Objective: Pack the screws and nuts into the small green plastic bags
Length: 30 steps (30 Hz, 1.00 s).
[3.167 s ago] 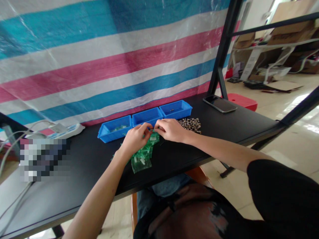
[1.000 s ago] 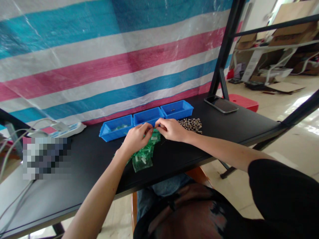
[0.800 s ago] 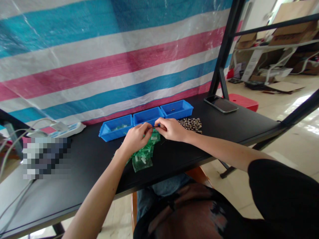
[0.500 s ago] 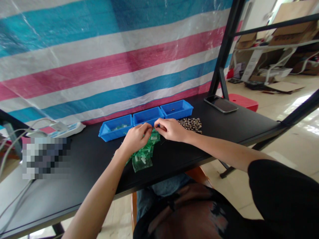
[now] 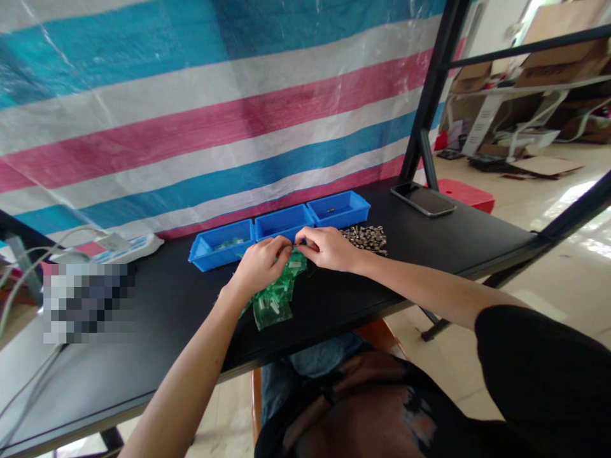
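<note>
Above a heap of small green plastic bags [image 5: 273,298], my left hand [image 5: 260,264] is closed in a pinch. My right hand [image 5: 329,248] pinches too, its fingertips almost meeting those of the left. Between them is something small and dark, too tiny to make out. A pile of small metal pieces [image 5: 370,240] lies just right of my right hand. Behind the hands stand three blue bins in a row: the left bin [image 5: 200,257] holds some pale, clear pieces, the middle bin [image 5: 281,222] is partly behind my hands, and the right bin [image 5: 344,207] has a small metal piece inside.
A phone [image 5: 424,199] lies at the right of the black table [image 5: 176,324]. On the left are a white power strip [image 5: 138,247] with cables and a blurred-out object [image 5: 86,302]. A striped plastic sheet [image 5: 200,121] hangs behind, beside a black metal post [image 5: 432,95].
My two hands stay almost in place. The fingertips have shifted slightly, and the small dark item between them shows less than before.
</note>
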Each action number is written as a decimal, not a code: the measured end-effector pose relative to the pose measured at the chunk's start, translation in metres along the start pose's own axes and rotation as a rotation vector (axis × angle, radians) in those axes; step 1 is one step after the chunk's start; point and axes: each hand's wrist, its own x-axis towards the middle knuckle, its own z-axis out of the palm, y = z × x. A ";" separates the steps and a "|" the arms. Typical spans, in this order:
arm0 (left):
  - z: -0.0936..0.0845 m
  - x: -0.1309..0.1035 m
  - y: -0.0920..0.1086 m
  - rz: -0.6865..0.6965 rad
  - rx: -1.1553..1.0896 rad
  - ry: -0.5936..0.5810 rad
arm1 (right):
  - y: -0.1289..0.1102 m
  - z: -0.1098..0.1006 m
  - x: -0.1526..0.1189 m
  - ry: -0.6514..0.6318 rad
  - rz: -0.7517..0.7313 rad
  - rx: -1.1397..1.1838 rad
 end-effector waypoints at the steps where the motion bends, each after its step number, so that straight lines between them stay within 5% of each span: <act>1: 0.000 0.000 0.000 0.001 -0.001 0.001 | 0.000 0.000 0.000 -0.001 0.004 -0.002; 30: 0.002 -0.001 -0.001 -0.011 -0.030 0.059 | 0.001 -0.002 0.001 0.066 0.030 0.171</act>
